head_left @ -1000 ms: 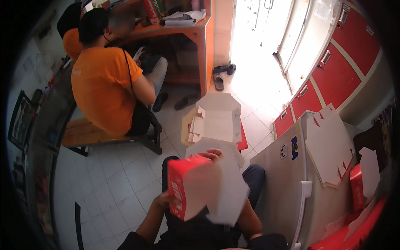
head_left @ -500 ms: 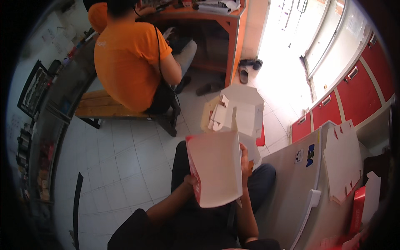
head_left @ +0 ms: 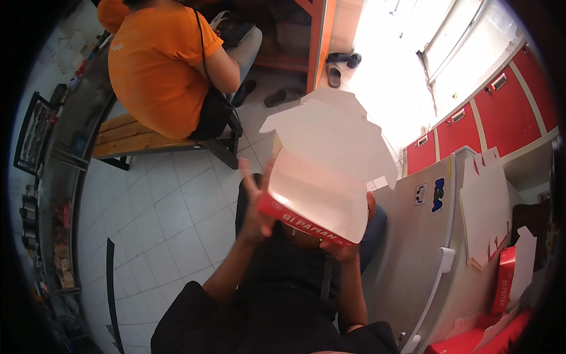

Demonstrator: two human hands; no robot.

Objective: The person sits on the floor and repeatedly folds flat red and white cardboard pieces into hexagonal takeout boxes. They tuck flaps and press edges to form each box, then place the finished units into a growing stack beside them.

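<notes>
A red takeaway box (head_left: 318, 194) with a white inside sits in front of me, tilted toward me. Its wide white lid (head_left: 336, 138) stands raised on the far side, with flaps spread. My right hand (head_left: 349, 239) grips the box's near right corner, thumb on the red front and fingers up the side wall. Against the left wall rests my left hand (head_left: 254, 206), its fingers spread and slightly blurred, one of them pointing up off the cardboard. My lap below is partly covered by the box.
To my right stands a white refrigerator (head_left: 407, 236) with flat cardboard blanks (head_left: 486, 206) and red boxes (head_left: 504, 280) beside them. Red cabinets (head_left: 507, 112) line the right wall. A person in orange (head_left: 159, 71) sits on a wooden bench (head_left: 130, 141) ahead left. Slippers (head_left: 334, 75) lie on the floor.
The box has turned from upright on its side to mouth-up, its red front now facing me and its lid spread beyond. My left hand has loosened and moved up the left wall.
</notes>
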